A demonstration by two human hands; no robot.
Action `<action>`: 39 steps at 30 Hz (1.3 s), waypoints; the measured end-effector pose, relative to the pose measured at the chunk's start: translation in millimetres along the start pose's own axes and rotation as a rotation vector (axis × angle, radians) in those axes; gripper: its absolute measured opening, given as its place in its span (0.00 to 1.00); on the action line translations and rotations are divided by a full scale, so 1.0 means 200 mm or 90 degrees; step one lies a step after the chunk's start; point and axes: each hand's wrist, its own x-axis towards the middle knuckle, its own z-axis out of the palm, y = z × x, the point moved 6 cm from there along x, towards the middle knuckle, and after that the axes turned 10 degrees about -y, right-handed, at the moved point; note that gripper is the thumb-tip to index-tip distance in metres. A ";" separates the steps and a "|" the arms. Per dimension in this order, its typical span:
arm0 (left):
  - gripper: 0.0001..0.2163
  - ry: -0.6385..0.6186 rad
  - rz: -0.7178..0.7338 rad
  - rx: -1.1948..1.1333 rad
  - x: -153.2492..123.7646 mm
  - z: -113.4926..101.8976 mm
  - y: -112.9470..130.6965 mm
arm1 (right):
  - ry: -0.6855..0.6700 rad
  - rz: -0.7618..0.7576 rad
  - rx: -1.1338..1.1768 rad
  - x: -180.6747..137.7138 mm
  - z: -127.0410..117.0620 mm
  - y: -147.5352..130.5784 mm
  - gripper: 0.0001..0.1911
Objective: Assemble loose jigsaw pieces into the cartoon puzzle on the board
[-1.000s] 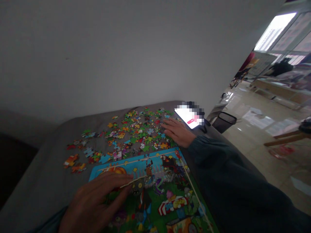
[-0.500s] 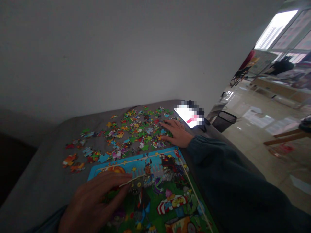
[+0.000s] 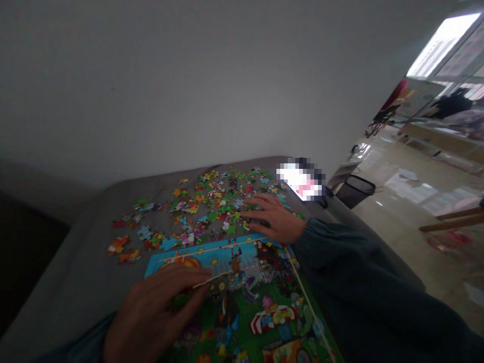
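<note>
Firstly, one flat, printed puzzle board [image 3: 242, 325], straight-edged and pale-lined, lay nearest the wearer on grey cloth [image 3: 88, 237]; its right edge pointed obliquely away, the cropped near end leaving its long axis unclear. Left hand [image 3: 159, 307]: over the board, thumb and fingers narrowly parted, grip indeterminable. Right hand [image 3: 278, 222]: fingers fanned above loose, knobbed pieces [image 3: 212, 217].

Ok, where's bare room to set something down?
The widest bare patch is the grey cloth left of the picture board and the left hand. A smaller one lies between the leftmost puzzle pieces and the wall. It is crowded behind the board, where loose pieces spread toward the right hand.
</note>
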 end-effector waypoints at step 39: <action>0.05 0.013 -0.061 -0.032 0.01 0.00 -0.05 | -0.022 -0.106 0.075 0.01 -0.01 -0.13 0.13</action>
